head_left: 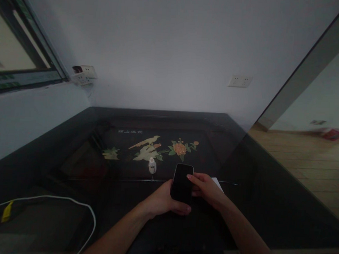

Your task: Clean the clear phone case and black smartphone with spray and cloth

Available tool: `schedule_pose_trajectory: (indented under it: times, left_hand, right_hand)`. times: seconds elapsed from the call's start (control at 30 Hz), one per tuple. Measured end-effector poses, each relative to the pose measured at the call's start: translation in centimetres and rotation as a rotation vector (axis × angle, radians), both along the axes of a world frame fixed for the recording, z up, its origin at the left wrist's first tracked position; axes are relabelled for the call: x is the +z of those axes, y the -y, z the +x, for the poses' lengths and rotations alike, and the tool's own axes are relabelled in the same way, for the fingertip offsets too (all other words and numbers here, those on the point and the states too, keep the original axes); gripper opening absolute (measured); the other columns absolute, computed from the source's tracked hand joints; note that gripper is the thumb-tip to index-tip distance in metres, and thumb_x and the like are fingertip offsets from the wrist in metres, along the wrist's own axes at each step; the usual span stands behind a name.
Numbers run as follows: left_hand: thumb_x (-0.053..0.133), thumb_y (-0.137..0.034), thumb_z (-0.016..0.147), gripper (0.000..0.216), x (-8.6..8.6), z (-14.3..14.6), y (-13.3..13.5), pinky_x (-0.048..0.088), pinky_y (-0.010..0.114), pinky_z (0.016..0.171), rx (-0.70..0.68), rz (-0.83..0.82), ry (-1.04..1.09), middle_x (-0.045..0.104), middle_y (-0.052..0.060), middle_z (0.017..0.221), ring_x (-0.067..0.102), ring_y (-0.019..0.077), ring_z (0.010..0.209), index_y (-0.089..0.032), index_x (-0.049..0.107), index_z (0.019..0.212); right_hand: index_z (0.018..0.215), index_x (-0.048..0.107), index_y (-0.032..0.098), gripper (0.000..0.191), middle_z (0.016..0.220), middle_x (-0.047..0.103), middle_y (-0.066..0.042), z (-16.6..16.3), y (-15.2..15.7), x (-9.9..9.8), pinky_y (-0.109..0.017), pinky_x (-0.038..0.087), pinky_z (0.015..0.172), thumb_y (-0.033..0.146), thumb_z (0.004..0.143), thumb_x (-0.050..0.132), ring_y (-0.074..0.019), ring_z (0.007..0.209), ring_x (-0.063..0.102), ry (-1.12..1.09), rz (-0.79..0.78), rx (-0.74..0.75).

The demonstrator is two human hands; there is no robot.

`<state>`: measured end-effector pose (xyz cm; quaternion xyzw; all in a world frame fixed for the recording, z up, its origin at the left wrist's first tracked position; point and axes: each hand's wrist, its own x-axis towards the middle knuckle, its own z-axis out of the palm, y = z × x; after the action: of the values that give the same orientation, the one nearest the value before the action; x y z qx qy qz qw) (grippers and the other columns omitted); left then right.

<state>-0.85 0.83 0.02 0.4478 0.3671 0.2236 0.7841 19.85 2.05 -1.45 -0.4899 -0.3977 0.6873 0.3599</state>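
A smartphone [182, 186] with a dark screen is held over the black glossy table [119, 215]. My left hand [165, 200] is closed around its left side and lower edge, the thumb along the bottom. At the phone's right edge, my right hand [207, 187] is closed on it too, with one fingertip on the screen and other fingers partly hidden behind. Just left of the phone, a small white bottle [152, 166] with a white cap stands upright. Something white and flat, perhaps paper [217, 183], lies partly hidden behind my right hand.
A white cable [69, 198] with a yellow tag [7, 211] curves across the left side. The tabletop bears a bird-and-flower picture [148, 148]. Wall sockets [240, 81] are on the wall behind, and a window [23, 39] is at upper left. Wooden floor [295, 156] shows at right.
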Motion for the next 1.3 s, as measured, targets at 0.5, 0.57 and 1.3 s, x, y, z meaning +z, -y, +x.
schedule_pose_trajectory:
  times: [0.5, 0.57, 1.3]
  left_hand:
    - [0.098, -0.016, 0.049, 0.089, -0.8, 0.1, -0.2, 0.054, 0.041, 0.096, 0.152, 0.213, -0.033, 0.068, 0.013, 0.128, 0.064, 0.0309, 0.119, -0.019, 0.059, 0.128]
    - [0.097, -0.017, 0.051, 0.085, -0.6, 0.2, -0.1, 0.057, 0.038, 0.086, 0.124, 0.179, -0.042, 0.071, 0.011, 0.122, 0.067, 0.0299, 0.111, -0.020, 0.060, 0.127]
    - [0.090, -0.010, 0.055, 0.083, -1.4, 0.3, -0.1, 0.061, 0.033, 0.068, 0.159, 0.131, -0.054, 0.067, 0.011, 0.111, 0.070, 0.0251, 0.093, -0.018, 0.049, 0.127]
  right_hand:
    - [0.121, 0.069, 0.018, 0.048, 0.109, 0.078, -0.009, 0.1, 0.7, 0.4, -0.028, 0.061, 0.079, 0.036, 0.079, 0.085, -0.0195, 0.094, 0.075, -0.064, -0.002, 0.151]
    - [0.116, 0.071, 0.017, 0.046, 0.105, 0.079, -0.009, 0.2, 0.6, 0.1, -0.029, 0.061, 0.080, 0.036, 0.077, 0.086, -0.0196, 0.091, 0.076, -0.060, -0.019, 0.144]
    - [0.130, 0.061, 0.023, 0.054, 0.120, 0.074, -0.008, 0.3, 0.7, 0.3, -0.030, 0.060, 0.079, 0.034, 0.082, 0.083, -0.0220, 0.104, 0.072, -0.009, 0.108, 0.145]
